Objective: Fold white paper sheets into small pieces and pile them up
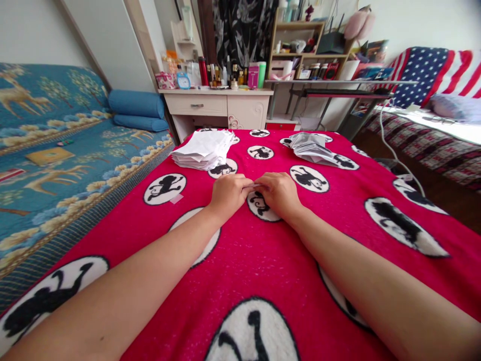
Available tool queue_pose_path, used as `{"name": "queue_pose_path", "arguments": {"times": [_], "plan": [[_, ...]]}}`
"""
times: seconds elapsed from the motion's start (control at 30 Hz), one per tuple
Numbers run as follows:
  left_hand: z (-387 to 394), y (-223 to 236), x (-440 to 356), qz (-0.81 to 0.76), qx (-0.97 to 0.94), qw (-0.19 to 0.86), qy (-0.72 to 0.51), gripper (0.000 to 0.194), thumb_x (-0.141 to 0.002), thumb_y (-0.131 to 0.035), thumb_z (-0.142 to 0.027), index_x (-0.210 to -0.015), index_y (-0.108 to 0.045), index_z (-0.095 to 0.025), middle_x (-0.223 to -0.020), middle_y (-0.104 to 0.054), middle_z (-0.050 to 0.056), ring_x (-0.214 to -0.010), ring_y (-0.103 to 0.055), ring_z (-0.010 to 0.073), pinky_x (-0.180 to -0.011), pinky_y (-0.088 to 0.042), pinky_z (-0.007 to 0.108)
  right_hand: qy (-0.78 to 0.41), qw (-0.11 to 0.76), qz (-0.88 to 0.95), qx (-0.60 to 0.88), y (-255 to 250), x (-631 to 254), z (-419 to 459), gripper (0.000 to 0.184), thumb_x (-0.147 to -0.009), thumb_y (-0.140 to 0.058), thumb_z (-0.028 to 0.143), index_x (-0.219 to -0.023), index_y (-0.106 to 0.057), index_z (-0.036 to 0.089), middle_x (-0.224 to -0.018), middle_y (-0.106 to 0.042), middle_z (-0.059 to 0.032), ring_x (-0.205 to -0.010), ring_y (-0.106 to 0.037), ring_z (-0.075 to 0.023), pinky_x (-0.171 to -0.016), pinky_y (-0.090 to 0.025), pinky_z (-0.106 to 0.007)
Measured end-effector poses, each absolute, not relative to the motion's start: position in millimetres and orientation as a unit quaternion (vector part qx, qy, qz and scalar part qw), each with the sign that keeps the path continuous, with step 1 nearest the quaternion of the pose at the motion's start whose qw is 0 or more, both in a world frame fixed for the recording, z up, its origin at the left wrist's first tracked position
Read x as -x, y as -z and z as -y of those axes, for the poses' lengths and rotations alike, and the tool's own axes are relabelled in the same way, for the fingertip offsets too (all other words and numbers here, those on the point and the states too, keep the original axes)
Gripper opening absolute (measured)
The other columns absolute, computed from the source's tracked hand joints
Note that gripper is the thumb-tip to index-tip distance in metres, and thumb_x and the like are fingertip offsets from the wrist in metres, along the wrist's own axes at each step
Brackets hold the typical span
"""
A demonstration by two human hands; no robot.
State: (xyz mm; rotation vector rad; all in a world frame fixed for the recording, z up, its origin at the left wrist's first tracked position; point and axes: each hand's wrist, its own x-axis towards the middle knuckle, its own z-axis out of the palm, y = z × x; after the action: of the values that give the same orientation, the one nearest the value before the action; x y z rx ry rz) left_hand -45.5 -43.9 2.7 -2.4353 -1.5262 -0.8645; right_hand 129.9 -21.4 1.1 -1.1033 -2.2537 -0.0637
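Note:
Both of my hands meet over the middle of a red cloth [240,281] printed with black-and-white ovals. My left hand [229,194] is closed, its thumb and fingers pinching one end of a thin folded piece of white paper [252,186]. Gripping the other end is my right hand [281,195], also closed. Most of that paper is hidden by the fingers. Beyond my left hand lies an uneven stack of white paper sheets [205,149]. Past my right hand sits a smaller pile of folded papers [312,148].
A small pale scrap [176,198] lies left of my left hand. To the left is a sofa with a blue cover [86,165]. A white dresser [214,104] crowded with bottles and a desk [338,82] stand behind. On the right, a white cable [394,145] hangs beside a bed.

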Motion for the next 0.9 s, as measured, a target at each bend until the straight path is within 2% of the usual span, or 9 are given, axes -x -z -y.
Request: {"name": "queue_pose_path", "arguments": {"times": [0.17,0.3,0.5,0.73,0.9], "plan": [[48.8,-9.5,41.1,0.518,0.819,0.151,0.196,0.029,-0.091,-0.051,-0.035,-0.079,-0.072,-0.019,-0.077,-0.07,0.009,-0.082,-0.061,0.0252,-0.073,-0.039,0.038,0.063,0.277,0.86,0.424,-3.7,-128.9,22.3,0.015,-0.084,-0.059,0.024,-0.08,-0.073,0.02,-0.08,-0.072,-0.0048,-0.075,-0.062,-0.0194,-0.071,-0.034,-0.031],[45.8,-7.3,45.8,0.518,0.818,0.159,0.192,0.026,-0.09,-0.051,-0.032,-0.08,-0.072,-0.02,-0.08,-0.07,0.009,-0.085,-0.059,0.0254,-0.073,-0.039,0.037,0.038,0.272,0.85,0.449,-2.6,-132.3,20.9,0.015,-0.084,-0.061,0.03,-0.082,-0.073,0.022,-0.083,-0.073,-0.0042,-0.075,-0.063,-0.019,-0.066,-0.034,-0.029],[38.2,-1.1,56.6,0.535,0.81,0.102,0.217,0.02,-0.086,-0.059,-0.033,-0.08,-0.075,-0.023,-0.082,-0.069,0.008,-0.085,-0.06,0.0244,-0.065,-0.041,0.033,-0.03,0.289,0.827,0.481,2.4,-141.7,14.8,0.012,-0.081,-0.063,0.025,-0.085,-0.075,0.024,-0.084,-0.074,-0.0019,-0.073,-0.062,-0.0167,-0.062,-0.037,-0.026],[27.0,5.0,66.2,0.542,0.795,0.005,0.272,0.015,-0.081,-0.063,-0.022,-0.084,-0.078,-0.024,-0.082,-0.073,0.006,-0.075,-0.064,0.0192,-0.067,-0.045,0.03,-0.076,0.316,0.803,0.5,2.9,-146.1,8.7,0.009,-0.075,-0.069,0.025,-0.079,-0.076,0.022,-0.065,-0.07,-0.0014,-0.06,-0.059,-0.0146,-0.058,-0.037,-0.025],[19.5,9.8,72.8,0.561,0.752,-0.054,0.34,0.014,-0.07,-0.076,-0.034,-0.076,-0.078,-0.021,-0.068,-0.072,0.004,-0.061,-0.06,0.0165,-0.058,-0.042,0.027,-0.116,0.347,0.775,0.516,3.3,-149.2,8.3,0.012,-0.071,-0.072,0.031,-0.076,-0.076,0.02,-0.053,-0.065,0.0004,-0.051,-0.056,-0.013,-0.053,-0.036,-0.024]]}}
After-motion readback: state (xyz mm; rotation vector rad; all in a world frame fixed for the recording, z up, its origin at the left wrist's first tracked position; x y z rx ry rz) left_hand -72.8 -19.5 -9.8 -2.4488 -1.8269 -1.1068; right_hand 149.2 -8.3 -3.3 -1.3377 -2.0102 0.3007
